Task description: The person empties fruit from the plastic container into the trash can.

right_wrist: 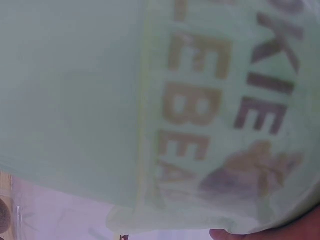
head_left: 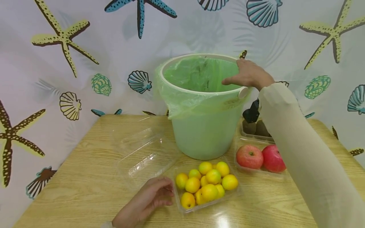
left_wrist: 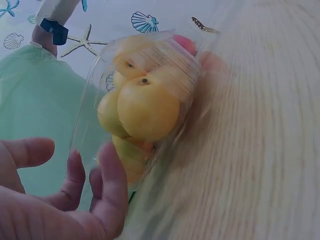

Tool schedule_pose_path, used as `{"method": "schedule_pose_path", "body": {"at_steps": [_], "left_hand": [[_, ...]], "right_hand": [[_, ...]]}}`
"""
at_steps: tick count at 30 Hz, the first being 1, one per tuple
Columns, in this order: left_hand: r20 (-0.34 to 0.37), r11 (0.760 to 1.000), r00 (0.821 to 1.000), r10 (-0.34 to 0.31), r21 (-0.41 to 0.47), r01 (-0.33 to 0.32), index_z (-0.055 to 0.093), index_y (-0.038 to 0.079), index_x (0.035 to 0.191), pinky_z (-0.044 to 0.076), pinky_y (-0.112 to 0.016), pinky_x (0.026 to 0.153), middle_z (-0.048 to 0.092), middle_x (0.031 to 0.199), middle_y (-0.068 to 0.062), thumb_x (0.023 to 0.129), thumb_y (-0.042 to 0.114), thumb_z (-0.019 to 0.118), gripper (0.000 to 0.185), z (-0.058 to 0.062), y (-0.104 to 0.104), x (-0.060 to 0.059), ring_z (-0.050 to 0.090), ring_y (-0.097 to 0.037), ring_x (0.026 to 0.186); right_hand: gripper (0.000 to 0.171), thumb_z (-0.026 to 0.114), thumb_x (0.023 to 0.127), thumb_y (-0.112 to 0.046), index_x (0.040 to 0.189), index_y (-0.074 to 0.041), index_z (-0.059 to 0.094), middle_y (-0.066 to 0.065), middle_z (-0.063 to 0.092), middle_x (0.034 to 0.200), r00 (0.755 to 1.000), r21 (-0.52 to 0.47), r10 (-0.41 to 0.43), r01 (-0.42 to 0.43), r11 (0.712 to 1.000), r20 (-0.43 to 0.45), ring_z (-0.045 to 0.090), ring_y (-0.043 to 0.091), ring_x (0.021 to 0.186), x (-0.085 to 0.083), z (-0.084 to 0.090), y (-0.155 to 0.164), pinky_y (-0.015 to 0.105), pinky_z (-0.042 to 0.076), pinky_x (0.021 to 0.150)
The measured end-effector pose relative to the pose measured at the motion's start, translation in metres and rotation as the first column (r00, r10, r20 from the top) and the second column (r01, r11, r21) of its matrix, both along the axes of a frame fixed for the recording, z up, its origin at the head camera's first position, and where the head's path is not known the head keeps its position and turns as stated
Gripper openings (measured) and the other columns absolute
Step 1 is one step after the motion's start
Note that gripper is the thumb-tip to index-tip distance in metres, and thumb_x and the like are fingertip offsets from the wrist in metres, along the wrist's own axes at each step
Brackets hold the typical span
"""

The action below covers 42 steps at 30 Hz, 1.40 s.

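Note:
A pale green bucket (head_left: 205,133) lined with a green plastic bag (head_left: 199,74) stands at the back of the wooden table (head_left: 85,190). My right hand (head_left: 248,76) rests over its right rim, fingers reaching inside. In front of it a clear tray (head_left: 182,207) holds several small yellow-orange fruits (head_left: 206,183). My left hand (head_left: 155,194) lies on the table with curled fingers touching the tray's left edge. The left wrist view shows the fruits (left_wrist: 147,107) behind clear plastic, close to my fingers (left_wrist: 112,185). The right wrist view is filled by the bag (right_wrist: 150,100).
A clear empty lid (head_left: 142,155) lies left of the bucket. Two red apples (head_left: 260,157) sit in a clear tray at the right, with another tray of dark brown fruits (head_left: 255,128) behind it. A seashell-print curtain (head_left: 71,63) hangs behind the table.

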<state>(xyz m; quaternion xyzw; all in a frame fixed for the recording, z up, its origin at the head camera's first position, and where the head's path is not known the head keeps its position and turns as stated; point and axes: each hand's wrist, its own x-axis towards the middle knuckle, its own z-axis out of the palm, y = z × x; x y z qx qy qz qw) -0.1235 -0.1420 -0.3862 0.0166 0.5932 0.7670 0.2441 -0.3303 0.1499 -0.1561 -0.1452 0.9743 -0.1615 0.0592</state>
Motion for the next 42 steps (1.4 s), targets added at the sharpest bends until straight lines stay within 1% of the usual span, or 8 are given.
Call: {"method": "schedule_pose_path", "body": {"at_steps": [7, 14, 17, 21, 25, 29, 37, 42], "left_hand": [[0.022, 0.992, 0.995, 0.1, -0.085, -0.098, 0.057, 0.019, 0.085, 0.046, -0.025, 0.079, 0.052, 0.087, 0.009, 0.093, 0.021, 0.055, 0.008, 0.004, 0.005, 0.003, 0.05, -0.01, 0.085], [0.075, 0.98, 0.978, 0.197, 0.015, -0.198, 0.054, 0.02, 0.085, 0.049, -0.037, 0.083, 0.051, 0.093, 0.006, 0.093, 0.017, 0.055, 0.008, 0.007, 0.018, 0.008, 0.047, -0.01, 0.092], [0.081, 0.954, 0.953, 0.29, 0.052, -0.295, 0.052, 0.017, 0.084, 0.052, -0.04, 0.079, 0.053, 0.091, 0.003, 0.092, 0.012, 0.055, 0.009, 0.007, 0.026, 0.008, 0.049, -0.012, 0.091], [0.073, 0.898, 0.899, 0.432, 0.053, -0.436, 0.049, 0.014, 0.084, 0.053, -0.037, 0.071, 0.054, 0.088, 0.0, 0.09, 0.008, 0.055, 0.011, 0.005, 0.037, 0.006, 0.054, -0.015, 0.087], [0.063, 0.863, 0.863, 0.501, 0.042, -0.504, 0.048, 0.01, 0.088, 0.054, -0.034, 0.071, 0.054, 0.09, -0.004, 0.089, 0.005, 0.057, 0.01, 0.002, 0.043, 0.005, 0.058, -0.017, 0.086], [0.075, 0.867, 0.866, 0.493, 0.031, -0.497, 0.044, 0.006, 0.1, 0.052, -0.029, 0.072, 0.054, 0.091, -0.004, 0.09, 0.007, 0.057, 0.017, 0.0, 0.044, 0.004, 0.057, -0.015, 0.085], [0.106, 0.901, 0.898, 0.426, 0.034, -0.432, 0.027, -0.002, 0.127, 0.051, -0.023, 0.071, 0.053, 0.095, -0.005, 0.092, 0.015, 0.054, 0.047, 0.001, 0.043, 0.005, 0.058, -0.011, 0.083], [0.1, 0.918, 0.915, 0.392, 0.023, -0.396, 0.039, 0.002, 0.116, 0.055, -0.028, 0.07, 0.057, 0.09, -0.001, 0.091, 0.016, 0.053, 0.033, 0.001, 0.041, 0.008, 0.062, -0.01, 0.084]], "right_hand": [[0.098, 0.054, 0.089, -0.049, 0.152, 0.0, -0.003, 0.022, 0.001, 0.159, 1.0, 0.0, -0.006, 0.006, 1.0, 0.004, 0.006, 0.041, 0.146, 0.001, 0.001, 0.0, 0.057, 0.015, 0.116], [0.098, 0.053, 0.089, -0.05, 0.152, 0.0, -0.003, 0.022, 0.0, 0.159, 1.0, 0.008, -0.004, 0.004, 1.0, 0.003, 0.005, 0.041, 0.146, 0.0, 0.001, 0.0, 0.057, 0.014, 0.116], [0.098, 0.053, 0.089, -0.051, 0.152, 0.0, -0.003, 0.022, 0.0, 0.158, 1.0, 0.007, -0.002, 0.002, 1.0, 0.001, 0.005, 0.041, 0.146, 0.0, 0.001, 0.001, 0.057, 0.014, 0.116], [0.098, 0.054, 0.089, -0.05, 0.152, 0.0, -0.003, 0.022, 0.001, 0.159, 1.0, 0.004, -0.004, 0.004, 1.0, -0.001, 0.006, 0.041, 0.145, 0.0, 0.001, 0.002, 0.057, 0.015, 0.116], [0.097, 0.054, 0.089, -0.049, 0.152, 0.0, -0.002, 0.022, 0.002, 0.159, 1.0, -0.002, -0.003, 0.003, 1.0, -0.001, 0.007, 0.04, 0.146, 0.0, 0.001, 0.002, 0.056, 0.015, 0.116], [0.098, 0.054, 0.089, -0.05, 0.152, 0.0, -0.001, 0.022, 0.002, 0.159, 1.0, -0.003, 0.001, -0.001, 1.0, -0.002, 0.008, 0.04, 0.146, 0.001, 0.002, 0.001, 0.055, 0.015, 0.116], [0.098, 0.054, 0.089, -0.051, 0.152, 0.0, -0.002, 0.022, 0.001, 0.159, 1.0, 0.001, -0.002, 0.002, 1.0, 0.0, 0.007, 0.041, 0.145, 0.001, 0.002, 0.0, 0.057, 0.016, 0.116], [0.098, 0.053, 0.089, -0.051, 0.152, 0.001, -0.002, 0.023, 0.001, 0.158, 1.0, 0.0, -0.005, 0.005, 1.0, -0.003, 0.007, 0.041, 0.145, 0.001, 0.001, 0.0, 0.057, 0.015, 0.116]]}}
